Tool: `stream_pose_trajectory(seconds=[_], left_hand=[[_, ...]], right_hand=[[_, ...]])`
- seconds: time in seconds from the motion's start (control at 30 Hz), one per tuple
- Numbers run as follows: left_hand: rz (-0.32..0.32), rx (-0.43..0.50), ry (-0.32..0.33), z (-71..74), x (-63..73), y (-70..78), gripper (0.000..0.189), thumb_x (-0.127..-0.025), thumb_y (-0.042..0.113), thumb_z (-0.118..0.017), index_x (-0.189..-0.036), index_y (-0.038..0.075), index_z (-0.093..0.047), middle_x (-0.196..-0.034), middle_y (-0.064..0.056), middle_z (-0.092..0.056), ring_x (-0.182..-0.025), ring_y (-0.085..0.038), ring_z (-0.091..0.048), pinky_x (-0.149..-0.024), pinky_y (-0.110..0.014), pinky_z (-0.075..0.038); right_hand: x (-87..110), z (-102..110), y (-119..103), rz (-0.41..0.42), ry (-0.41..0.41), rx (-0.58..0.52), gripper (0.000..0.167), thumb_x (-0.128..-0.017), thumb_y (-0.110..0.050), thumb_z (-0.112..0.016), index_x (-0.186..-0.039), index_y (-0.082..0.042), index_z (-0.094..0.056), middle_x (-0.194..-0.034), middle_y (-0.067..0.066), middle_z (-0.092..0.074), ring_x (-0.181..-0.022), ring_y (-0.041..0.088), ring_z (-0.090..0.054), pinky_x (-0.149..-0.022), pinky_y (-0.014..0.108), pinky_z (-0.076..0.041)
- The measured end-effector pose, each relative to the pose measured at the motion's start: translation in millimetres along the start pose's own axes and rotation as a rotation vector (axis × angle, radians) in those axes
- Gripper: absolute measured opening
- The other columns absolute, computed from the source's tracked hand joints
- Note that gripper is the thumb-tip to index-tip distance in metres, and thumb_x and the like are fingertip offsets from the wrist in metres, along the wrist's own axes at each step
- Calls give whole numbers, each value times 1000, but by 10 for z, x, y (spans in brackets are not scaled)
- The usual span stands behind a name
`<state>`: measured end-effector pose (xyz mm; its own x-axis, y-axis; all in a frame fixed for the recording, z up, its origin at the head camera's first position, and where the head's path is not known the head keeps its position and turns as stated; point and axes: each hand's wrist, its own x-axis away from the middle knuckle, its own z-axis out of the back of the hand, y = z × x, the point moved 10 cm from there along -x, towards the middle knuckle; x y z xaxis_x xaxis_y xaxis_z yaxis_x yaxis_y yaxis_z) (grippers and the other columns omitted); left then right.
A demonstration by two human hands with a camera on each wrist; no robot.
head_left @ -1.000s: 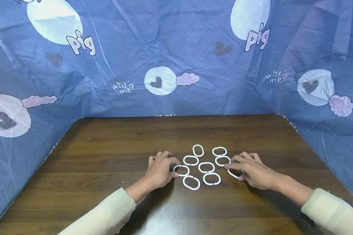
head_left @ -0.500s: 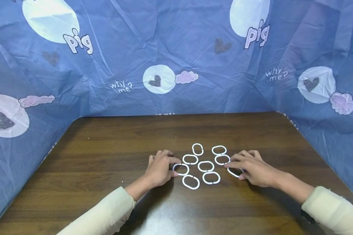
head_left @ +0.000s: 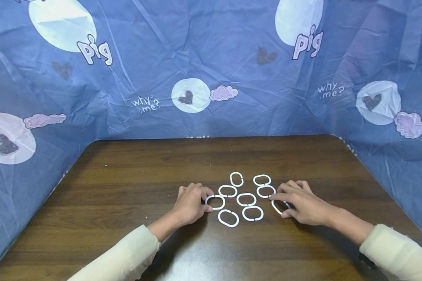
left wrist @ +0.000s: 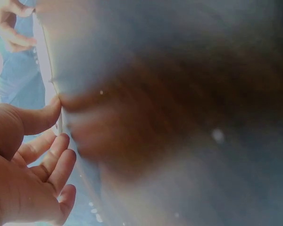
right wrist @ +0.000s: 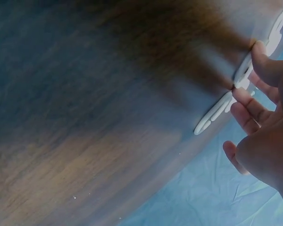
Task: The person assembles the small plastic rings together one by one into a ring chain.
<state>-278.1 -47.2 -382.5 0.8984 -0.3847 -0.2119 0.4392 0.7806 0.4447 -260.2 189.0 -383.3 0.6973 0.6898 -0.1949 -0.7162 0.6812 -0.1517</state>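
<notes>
Several white oval links, each with a small gap, lie flat in a cluster on the brown table [head_left: 126,218]. My left hand [head_left: 191,203] holds the leftmost link [head_left: 224,202] between thumb and index finger at its left end. At the cluster's right side, my right hand [head_left: 304,203] grips another link [head_left: 275,209] with thumb and fingers, hiding its right end. That link nearly touches the link [head_left: 266,186] above it. In the left wrist view, the left thumb [left wrist: 45,117] meets a thin pale edge. The right wrist view shows links [right wrist: 208,120] edge-on beyond the right fingertips.
Between the hands lie two central links, an upper one [head_left: 246,194] and a lower one [head_left: 253,220]. Below the left-held link is a tilted link [head_left: 228,226]. Blue printed cloth [head_left: 211,47] stands behind and along both sides of the table.
My left hand has shifted its link slightly left, away from the tilted link below. My right thumb has moved a little left along its link. The other links look unmoved.
</notes>
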Motion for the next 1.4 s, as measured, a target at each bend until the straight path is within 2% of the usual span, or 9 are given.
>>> stream_pose_trajectory(seconds=[0.2, 0.47, 0.8, 1.03, 1.23, 1.4], left_hand=[[12, 9, -4, -14, -7, -25, 33, -69, 16, -85, -98, 9, -71, -79, 0, -59, -80, -16, -52, -77, -40, -35], [29, 45, -2, -13, -17, -43, 32, -68, 14, -85, -96, 8, -70, -76, -1, -60, -78, -17, -53, -76, -40, -35], [25, 90, 10, -19, -28, -48, 17, -71, 9, -82, -78, 12, -67, -62, 8, -63, -72, -13, -59, -76, -42, -39], [46, 127, -1, -22, -30, -81, 17, -76, 8, -78, -68, 15, -65, -61, 9, -64, -58, -3, -54, -66, -32, -44], [71, 235, -18, -22, -24, -111, 13, -78, 4, -76, -68, 9, -68, -65, 3, -68, -59, -2, -54, -60, -23, -44], [93, 273, -6, 18, -24, -126, 12, -79, 5, -75, -69, 8, -70, -66, 2, -69, -60, -4, -53, -61, -24, -44]], right_hand=[[4, -34, 9, -6, -21, 3, 54, -73, -30, -81, -123, -16, -66, -105, -11, -58, -100, 10, -47, -93, 52, -27], [18, -41, 22, -22, -1, -32, 52, -70, -27, -83, -117, -16, -67, -105, -10, -58, -101, 11, -47, -96, 53, -26], [34, -43, 43, -47, 21, -59, 45, -70, -27, -84, -109, -15, -65, -96, -9, -56, -96, 12, -46, -90, 46, -28], [31, -34, -9, -12, 49, -36, 41, -70, -25, -83, -105, -12, -66, -92, -8, -56, -94, 13, -48, -92, 48, -29], [20, 11, -59, 47, 107, -12, 40, -64, -27, -83, -98, -15, -68, -87, -9, -58, -90, 11, -49, -96, 49, -28], [1, 65, -71, 81, 163, -3, 41, -58, -27, -85, -94, -16, -69, -85, -9, -58, -86, 10, -47, -97, 52, -27]])
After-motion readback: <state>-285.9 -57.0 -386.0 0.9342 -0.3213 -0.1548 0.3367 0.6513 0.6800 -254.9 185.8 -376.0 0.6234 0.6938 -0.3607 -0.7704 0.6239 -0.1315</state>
